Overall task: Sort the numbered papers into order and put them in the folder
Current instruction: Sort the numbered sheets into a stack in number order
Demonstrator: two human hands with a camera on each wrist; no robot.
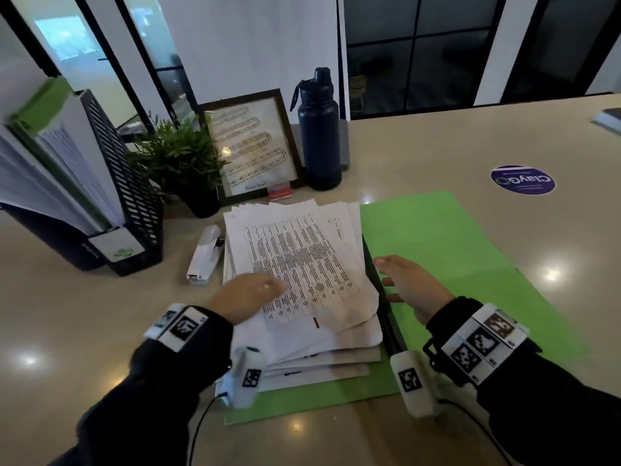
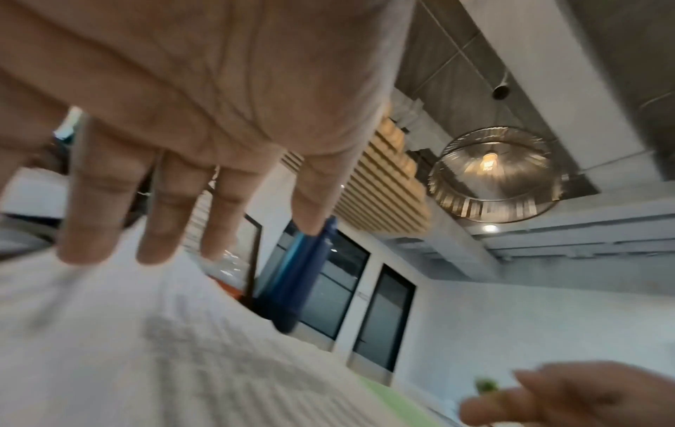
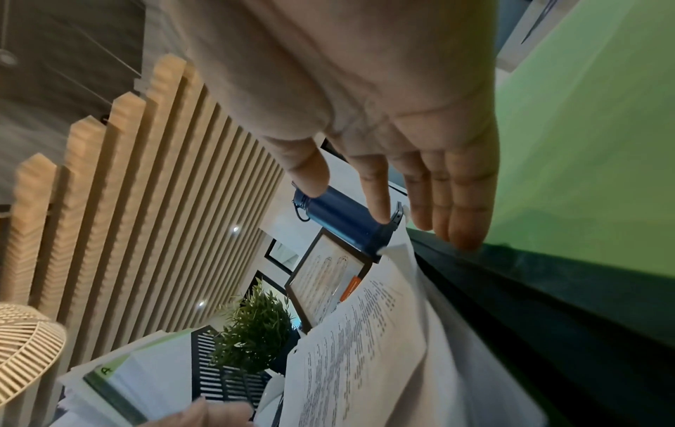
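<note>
the papers [image 1: 302, 274] lie in a loose, fanned-out stack on the left half of an open green folder [image 1: 447, 250] that is spread flat on the beige table [image 1: 437, 142], the top sheet printed with dense columns of text and turned a little askew from the sheets under it. the person's left hand [image 1: 247, 295] rests palm down on the near left part of the top sheet, fingers [image 2: 95, 208] straight and slightly spread, with nothing pinched in them. the right hand [image 1: 408, 284] stands on edge along the right side of the stack, at the dark strip down the folder's middle, fingers [image 3: 464, 208] straight and held together, touching or just beside the paper edges; i cannot tell which. the two hands are apart, with the stack between them. to the left of the papers lies a white stapler [image 1: 205, 253], and farther left stands a black mesh file rack [image 1: 124, 193] packed with papers. at the far side stand a small potted plant [image 1: 181, 156], a dark picture frame [image 1: 252, 146] and a navy water bottle [image 1: 317, 132]. a round purple sticker [image 1: 522, 179] sits on the table to the right.
</note>
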